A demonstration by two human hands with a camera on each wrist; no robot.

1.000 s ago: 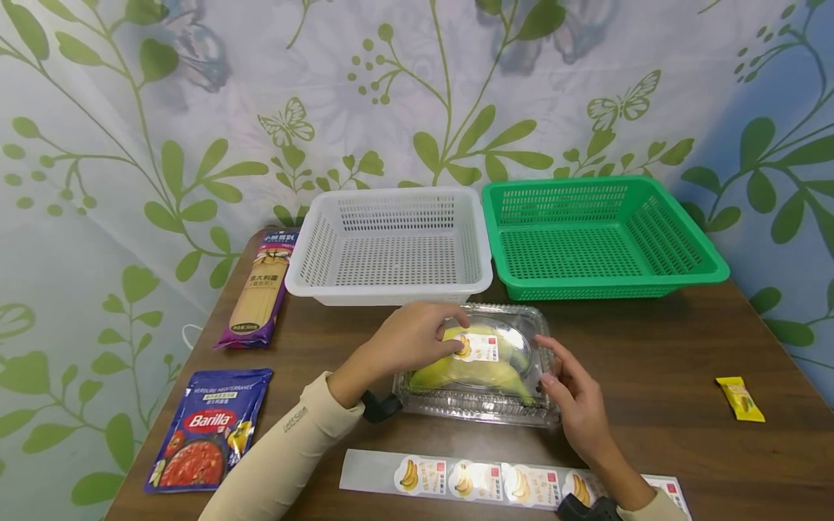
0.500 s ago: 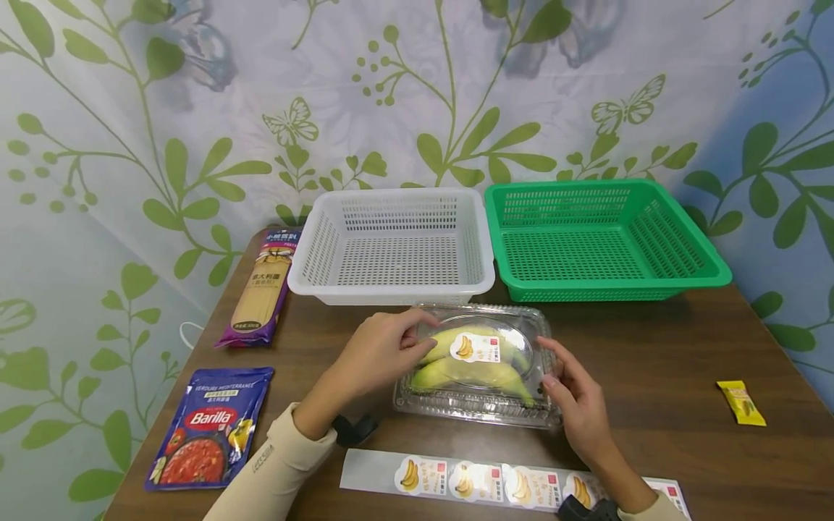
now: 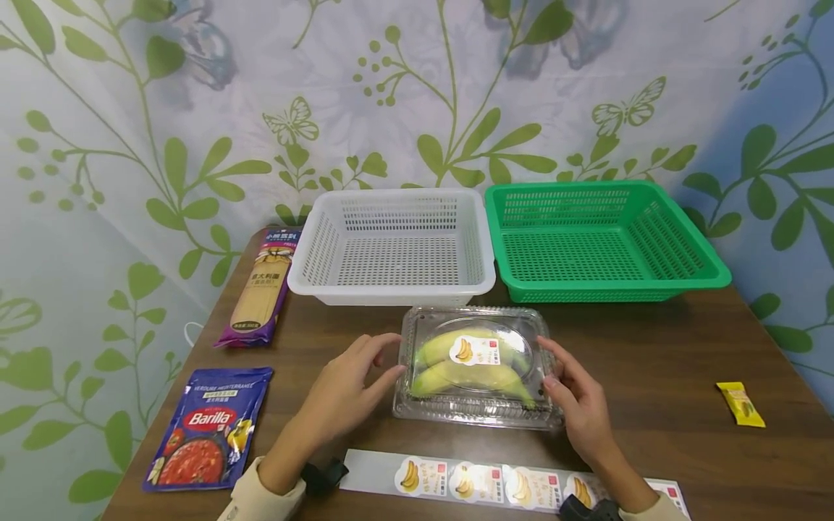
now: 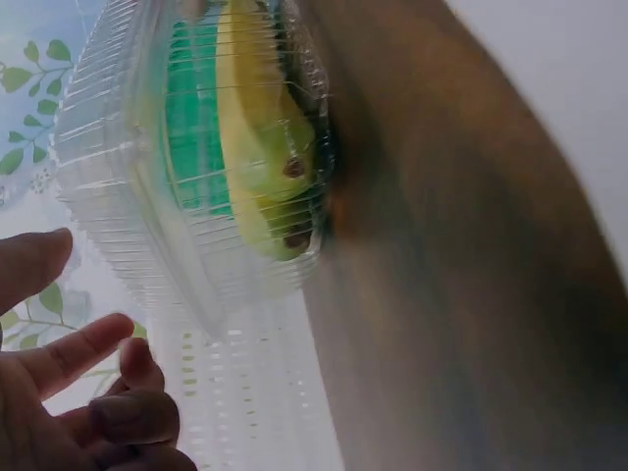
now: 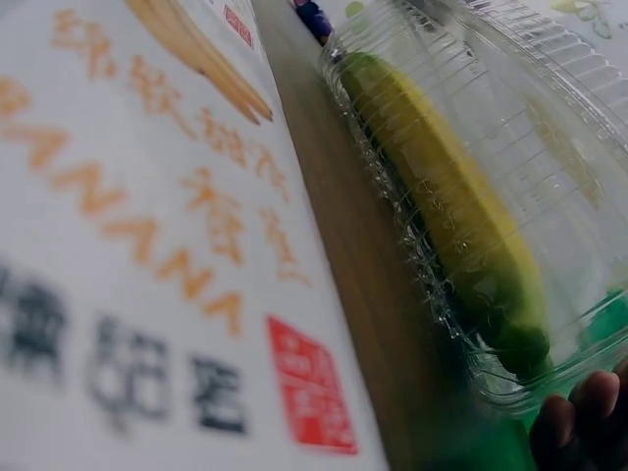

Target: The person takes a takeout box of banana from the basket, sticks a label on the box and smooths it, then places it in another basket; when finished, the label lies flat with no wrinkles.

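A clear plastic clamshell box (image 3: pixel 449 414) with bananas (image 3: pixel 469 374) inside sits on the table in the head view. A white banana-print sticker (image 3: pixel 483 349) lies on its lid. At the box's left edge is my left hand (image 3: pixel 348 391), thumb and index finger spread apart. The left wrist view shows those fingers (image 4: pixel 83 353) beside the box's ribbed wall. My right hand (image 3: pixel 576 401) rests against the box's right side, index finger and thumb at the edge. In the right wrist view its fingertips (image 5: pixel 594 397) are right at a box corner.
A strip of banana stickers (image 3: pixel 476 480) lies in front of the box. Behind stand a white basket (image 3: pixel 391 289) and a green basket (image 3: pixel 606 289). A pasta pack (image 3: pixel 260 289) and a blue sauce pouch (image 3: pixel 208 427) lie at left, a small yellow packet (image 3: pixel 740 404) at right.
My left hand has moved off the sticker on the lid, leftward and down to the box's left edge. The right hand and the box have stayed put.
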